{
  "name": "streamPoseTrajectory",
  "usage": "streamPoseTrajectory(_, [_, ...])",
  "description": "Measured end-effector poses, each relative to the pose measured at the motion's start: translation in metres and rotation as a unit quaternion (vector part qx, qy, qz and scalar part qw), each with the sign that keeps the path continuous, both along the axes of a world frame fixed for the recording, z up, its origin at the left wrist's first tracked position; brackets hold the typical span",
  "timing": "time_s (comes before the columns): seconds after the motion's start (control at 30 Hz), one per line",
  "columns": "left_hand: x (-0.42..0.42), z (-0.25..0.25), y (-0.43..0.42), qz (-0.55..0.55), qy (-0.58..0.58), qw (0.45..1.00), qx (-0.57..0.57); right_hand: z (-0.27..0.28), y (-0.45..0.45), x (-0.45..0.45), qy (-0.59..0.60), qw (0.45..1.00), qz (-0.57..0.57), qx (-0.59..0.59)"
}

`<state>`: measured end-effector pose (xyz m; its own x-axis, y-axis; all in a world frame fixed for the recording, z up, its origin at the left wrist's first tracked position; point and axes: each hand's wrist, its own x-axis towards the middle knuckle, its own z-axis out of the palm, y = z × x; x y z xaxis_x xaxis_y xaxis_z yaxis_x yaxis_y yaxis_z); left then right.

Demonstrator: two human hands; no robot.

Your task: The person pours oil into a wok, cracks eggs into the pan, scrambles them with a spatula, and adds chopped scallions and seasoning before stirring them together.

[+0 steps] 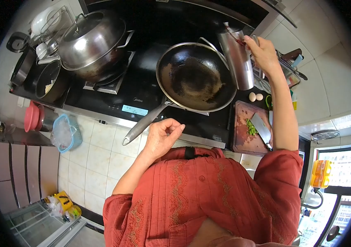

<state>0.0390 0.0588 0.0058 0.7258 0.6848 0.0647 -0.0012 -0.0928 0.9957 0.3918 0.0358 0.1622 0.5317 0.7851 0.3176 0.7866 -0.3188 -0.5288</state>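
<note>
A tall stainless-steel oil pot (239,61) is in my right hand (262,52), whose fingers are wrapped round its handle. Its thin curved spout reaches over the right rim of a dark wok (194,78). The wok sits on the stove, its inner surface patchy brown and black. Its grey handle (146,124) points toward my body on the left. Just right of that handle, my left hand (164,136) hangs with curled fingers and the thumb against them, apart from the handle. I see nothing in it.
A lidded steel pot (91,41) covers the left burner, beside a small dark pot (48,80). Right of the stove lie two eggs (255,96) and a cutting board (241,136) with a knife (262,128) and chopped greens (250,126). A blue basket (74,131) stands lower left.
</note>
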Motion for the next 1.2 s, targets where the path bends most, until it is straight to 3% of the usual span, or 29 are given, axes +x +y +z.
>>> streamPoseTrajectory(0.4, [0.024,0.004,-0.011,-0.059,0.003,0.998,0.008,0.028,-0.112,-0.016,-0.016,0.994,-0.068,-0.081])
streamPoseTrajectory(0.7, [0.024,0.003,-0.017,-0.060,0.009,0.998,0.026,0.041,-0.099,-0.055,0.048,0.996,-0.037,-0.072])
streamPoseTrajectory(0.73, [0.023,0.003,-0.018,-0.056,0.008,0.998,0.019,0.034,-0.097,-0.044,0.000,0.998,-0.024,-0.059])
streamPoseTrajectory(0.83, [0.018,0.002,-0.018,-0.046,0.008,0.999,0.014,0.025,-0.096,-0.031,0.043,0.999,-0.016,-0.010])
streamPoseTrajectory(1.2, [0.016,0.001,-0.017,-0.051,-0.001,0.999,0.012,0.039,-0.137,-0.037,0.033,0.996,-0.069,-0.049])
